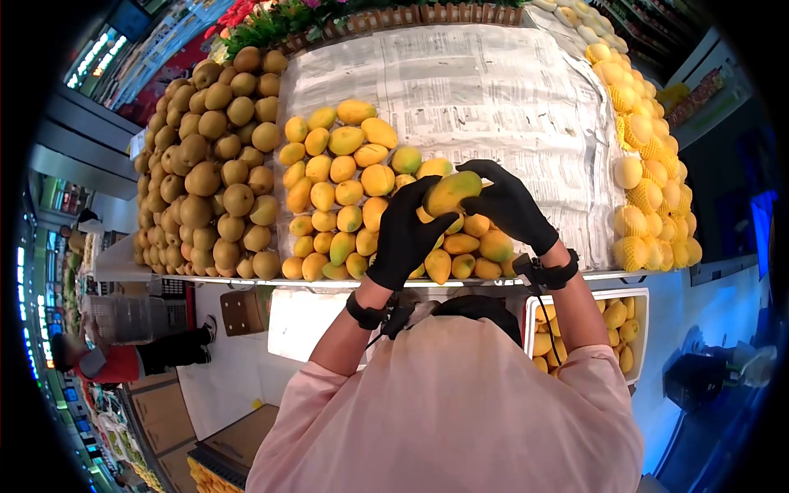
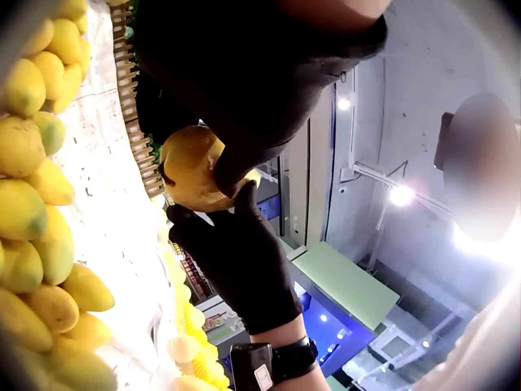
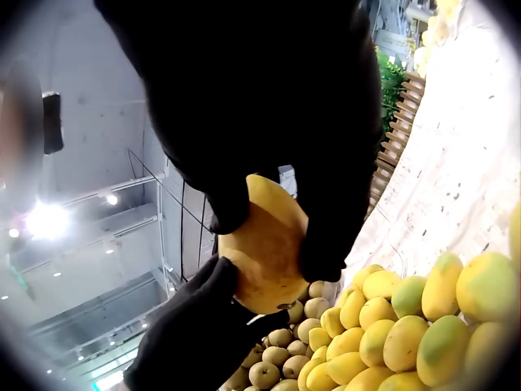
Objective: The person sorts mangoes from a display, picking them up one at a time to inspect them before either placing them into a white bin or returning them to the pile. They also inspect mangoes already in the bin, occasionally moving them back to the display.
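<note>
Both hands, in black gloves, hold one yellow-green mango [image 1: 454,193] above the front of the mango pile. My left hand [image 1: 404,234] grips its left end, thumb along the near side. On the other end, my right hand [image 1: 516,205] has its thumb and fingers curled around the fruit. In the right wrist view the mango [image 3: 264,244] shows a yellow skin with faint brownish patches, between the fingers of both hands. The left wrist view shows the same mango [image 2: 194,167] pinched between the two gloves. Below the hands lie rows of mangoes [image 1: 348,191].
Brown round fruits [image 1: 205,177] are heaped at the left. Newspaper [image 1: 493,90] covers the display behind the mangoes. Yellow fruits in foam nets [image 1: 649,193] line the right edge. A white box of mangoes [image 1: 626,329] stands below the counter's front edge. Another person [image 1: 123,357] is at far left.
</note>
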### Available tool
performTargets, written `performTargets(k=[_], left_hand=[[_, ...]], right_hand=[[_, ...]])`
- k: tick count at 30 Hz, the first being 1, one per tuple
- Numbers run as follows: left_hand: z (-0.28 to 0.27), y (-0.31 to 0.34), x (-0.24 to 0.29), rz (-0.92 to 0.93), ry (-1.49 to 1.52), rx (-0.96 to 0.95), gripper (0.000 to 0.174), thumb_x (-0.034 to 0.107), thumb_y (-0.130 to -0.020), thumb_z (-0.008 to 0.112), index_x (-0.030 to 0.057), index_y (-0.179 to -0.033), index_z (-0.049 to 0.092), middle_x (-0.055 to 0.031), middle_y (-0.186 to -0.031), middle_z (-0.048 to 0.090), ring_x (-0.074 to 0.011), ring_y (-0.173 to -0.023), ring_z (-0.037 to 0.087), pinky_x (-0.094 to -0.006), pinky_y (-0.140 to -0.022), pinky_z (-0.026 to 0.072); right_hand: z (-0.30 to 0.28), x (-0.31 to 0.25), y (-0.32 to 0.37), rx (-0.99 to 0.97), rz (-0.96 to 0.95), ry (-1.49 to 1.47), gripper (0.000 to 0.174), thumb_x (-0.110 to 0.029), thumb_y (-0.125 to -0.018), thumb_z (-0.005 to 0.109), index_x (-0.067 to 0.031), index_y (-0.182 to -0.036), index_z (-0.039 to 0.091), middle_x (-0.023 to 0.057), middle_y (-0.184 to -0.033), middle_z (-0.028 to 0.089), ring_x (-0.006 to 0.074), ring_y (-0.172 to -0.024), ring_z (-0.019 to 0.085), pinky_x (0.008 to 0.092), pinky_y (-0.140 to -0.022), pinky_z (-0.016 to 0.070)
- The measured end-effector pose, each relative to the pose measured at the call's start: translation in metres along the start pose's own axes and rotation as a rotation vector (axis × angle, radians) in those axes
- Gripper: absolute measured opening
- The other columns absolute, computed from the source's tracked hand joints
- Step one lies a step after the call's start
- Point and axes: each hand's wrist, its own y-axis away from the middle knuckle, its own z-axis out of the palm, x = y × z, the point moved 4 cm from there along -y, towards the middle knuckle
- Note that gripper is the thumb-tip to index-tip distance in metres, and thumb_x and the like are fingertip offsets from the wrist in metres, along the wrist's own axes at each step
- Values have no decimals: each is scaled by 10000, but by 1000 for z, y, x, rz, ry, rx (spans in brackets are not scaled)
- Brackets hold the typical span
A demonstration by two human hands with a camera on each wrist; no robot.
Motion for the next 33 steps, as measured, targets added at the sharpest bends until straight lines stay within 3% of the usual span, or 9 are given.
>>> performTargets(k=[5,8,16,18,20,22,23,26,33], left_hand=[[-1,9,-32,-448,675,-19,457,110,-795,743,7,-1197,552,-102,-1106,628,-219,-991,610,-318,-857,491],[-11,15,-16,-43,-132,-213,422,92,-819,713,15,-1200,548,-97,-1097,630,-199,-991,611,-306,-852,493],[-27,19,-16,293,-639,-14,290,165,-813,706,49,-1065,621,-89,-987,645,-226,-935,633,-329,-773,514],[-27,20,-27,206,-500,-63,307,150,-835,686,38,-1103,587,-103,-1032,623,-224,-963,624,-341,-779,523],[-26,24,-44,-66,207,-48,316,138,-863,660,32,-1140,551,-116,-1092,590,-226,-993,612,-348,-791,530],[-11,30,-64,-519,1476,53,319,129,-898,628,29,-1177,512,-129,-1168,549,-232,-1027,595,-351,-808,538],[-12,31,-67,-586,1588,103,332,123,-935,584,29,-1235,476,-139,-1257,486,-242,-1069,568,-372,-879,527],[-17,31,-62,-403,922,211,357,136,-942,584,9,-1257,475,-125,-1244,517,-220,-1088,562,-350,-945,484],[-16,36,-48,-84,374,288,467,51,-824,705,23,-1252,518,-85,-1191,579,-201,-1082,572,-324,-941,462]], right_hand=[[1,-9,5,11,139,-367,550,-13,-872,637,-70,-1379,431,123,-1137,612,172,-811,666,273,-705,543],[1,-17,10,51,178,-512,507,-28,-908,585,-69,-1389,430,118,-1084,631,199,-772,673,282,-673,546],[4,0,20,106,202,-309,256,-55,-928,552,-5,-1178,581,81,-892,652,149,-733,648,261,-656,527],[12,6,22,93,178,-296,244,-62,-929,554,-6,-1163,594,83,-888,656,150,-738,645,265,-654,526],[19,13,22,127,157,-257,231,-93,-933,567,-4,-1142,608,67,-905,669,127,-792,635,256,-697,513],[27,14,21,171,115,-126,239,-109,-930,581,-8,-1145,608,53,-924,675,114,-829,632,249,-732,507],[32,16,20,227,82,-28,264,-134,-920,609,-20,-1158,609,42,-968,680,97,-885,622,245,-780,497],[49,14,20,311,27,17,276,-146,-910,626,-30,-1161,614,56,-1010,679,107,-907,624,255,-795,502],[95,18,10,383,58,-63,510,-173,-833,729,-19,-1274,524,96,-1095,640,155,-1025,604,289,-846,511]])
